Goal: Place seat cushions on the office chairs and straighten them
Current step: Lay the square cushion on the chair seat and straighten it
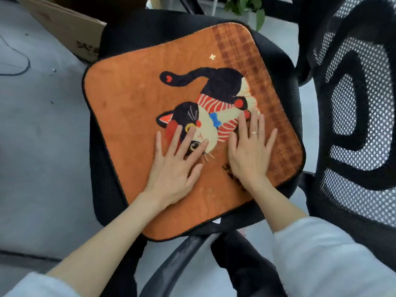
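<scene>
Two flat palms, left hand (pixel 171 168) and right hand (pixel 249 156), fingers (pixel 255 125) straight and spread, pressing but gripping nothing, on orange cat-print seat cushion (pixel 137 116) lying skewed on black office chair (pixel 287 78). Likely soft, light, plush, prone to sliding on mesh; best taken by piped edges or corners. Only container: cardboard box (pixel 70 24), contents unseen.

Left hand (pixel 171 168) flat, palm down, fingers straight and spread, thumb splayed out to the right. Right hand (pixel 249 155) likewise flat, palm down, fingers extended and a bit fanned, thin silver ring (pixel 254 133) on one finger. Both hands side by side, close but not touching. Forearms bare, reaching in from the bottom edge, angled up toward the hands. White sleeves (pixel 321 254) pushed back on both arms, the right one showing more.
</scene>
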Demonstrator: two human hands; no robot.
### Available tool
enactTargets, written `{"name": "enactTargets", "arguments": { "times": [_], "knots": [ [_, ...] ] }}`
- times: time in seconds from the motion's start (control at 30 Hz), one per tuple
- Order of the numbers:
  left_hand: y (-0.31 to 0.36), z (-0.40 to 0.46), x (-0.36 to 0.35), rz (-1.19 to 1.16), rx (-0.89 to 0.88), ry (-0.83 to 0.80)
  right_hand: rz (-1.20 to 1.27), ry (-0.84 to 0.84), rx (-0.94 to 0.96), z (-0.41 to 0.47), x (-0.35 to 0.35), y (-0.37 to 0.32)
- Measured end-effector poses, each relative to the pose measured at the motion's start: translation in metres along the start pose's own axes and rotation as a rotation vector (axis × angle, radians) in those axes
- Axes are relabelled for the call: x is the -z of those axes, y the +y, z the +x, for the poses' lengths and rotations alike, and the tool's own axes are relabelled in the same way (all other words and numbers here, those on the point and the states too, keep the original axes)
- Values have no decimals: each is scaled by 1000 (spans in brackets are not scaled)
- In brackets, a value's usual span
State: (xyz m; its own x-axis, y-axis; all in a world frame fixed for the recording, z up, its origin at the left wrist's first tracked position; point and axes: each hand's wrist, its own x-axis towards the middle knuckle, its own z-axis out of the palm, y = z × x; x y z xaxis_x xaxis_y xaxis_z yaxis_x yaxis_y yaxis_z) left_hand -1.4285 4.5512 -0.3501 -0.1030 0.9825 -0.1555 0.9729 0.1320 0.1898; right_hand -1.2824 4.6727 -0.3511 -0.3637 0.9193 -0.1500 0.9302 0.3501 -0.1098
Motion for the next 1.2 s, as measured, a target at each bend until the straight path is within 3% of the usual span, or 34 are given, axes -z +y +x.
{"name": "enactTargets", "arguments": {
  "times": [0.13, 0.43, 0.63, 0.8, 0.97, 1.1, 1.2],
  "knots": [
    [-1, -35, -7, 36, -192, -53, -65, -25, -160, -26, 0, 31],
    [11, -37, -6, 0, -152, -46, -95, -116, -194, -22, 3, 25],
    [42, -27, -14, -64, -330, -68, -37, -113, -202, -40, 5, 33],
    [44, -28, -22, -70, -296, -31, -73, -70, -171, -37, -5, 37],
    [41, -26, -7, -120, -257, -113, -38, -183, -203, -32, 13, 25],
    [11, -33, 17, -151, -101, -175, 115, -332, -264, -33, 37, 0],
    [-25, -39, 35, -111, 29, -203, 162, -427, -209, -40, 54, -18]
  ]
}}
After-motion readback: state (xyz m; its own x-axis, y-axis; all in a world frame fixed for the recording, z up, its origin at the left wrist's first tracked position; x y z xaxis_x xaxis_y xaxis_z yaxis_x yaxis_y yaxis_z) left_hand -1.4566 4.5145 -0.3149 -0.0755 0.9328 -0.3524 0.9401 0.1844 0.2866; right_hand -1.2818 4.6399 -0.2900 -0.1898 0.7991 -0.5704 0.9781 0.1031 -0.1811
